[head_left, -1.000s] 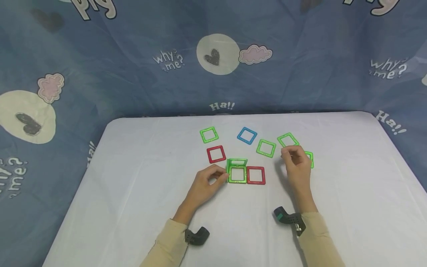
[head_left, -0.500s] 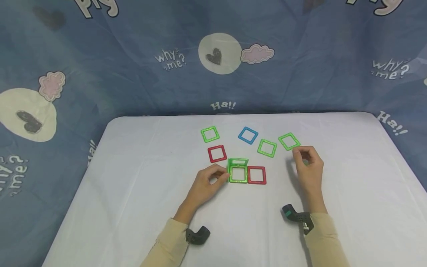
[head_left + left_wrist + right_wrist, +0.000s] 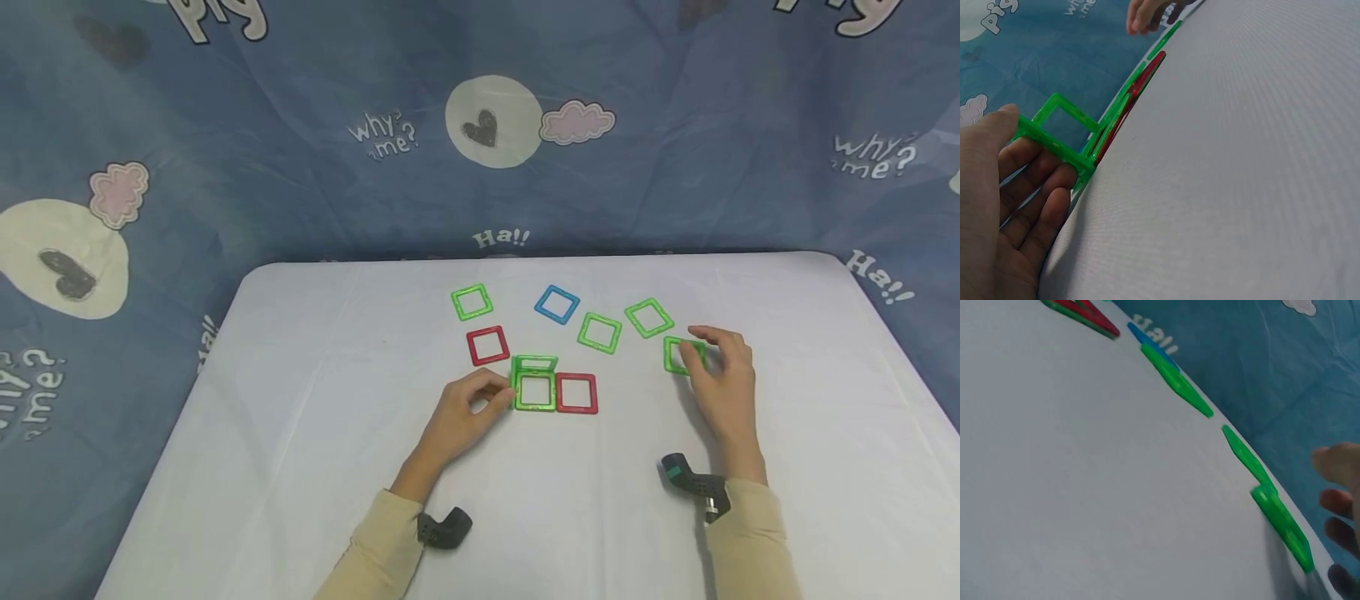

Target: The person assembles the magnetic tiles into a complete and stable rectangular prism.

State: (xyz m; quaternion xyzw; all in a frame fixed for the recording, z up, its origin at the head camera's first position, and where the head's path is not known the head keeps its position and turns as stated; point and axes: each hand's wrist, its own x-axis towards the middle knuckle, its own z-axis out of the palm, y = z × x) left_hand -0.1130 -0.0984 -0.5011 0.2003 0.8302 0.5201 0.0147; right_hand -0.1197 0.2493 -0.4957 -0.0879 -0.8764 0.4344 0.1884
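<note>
In the head view my left hand holds the left side of a small build of magnetic square frames. The left wrist view shows its thumb and fingers pinching an upright green square frame. A flat green frame forms the base, with another green frame standing at its back edge. Against its right side lies a red frame. My right hand hovers with thumb and fingers parted over a loose green frame. From the right wrist view, the fingers appear apart from that frame.
Loose square frames lie behind the build on the white table: a red one, a green one, a blue one, and two more green, one nearer and one farther right. A printed blue cloth hangs behind.
My right hand has moved to the right with its fingers spreading, so the green frame it covered now shows. My left hand and the build stay in place.
</note>
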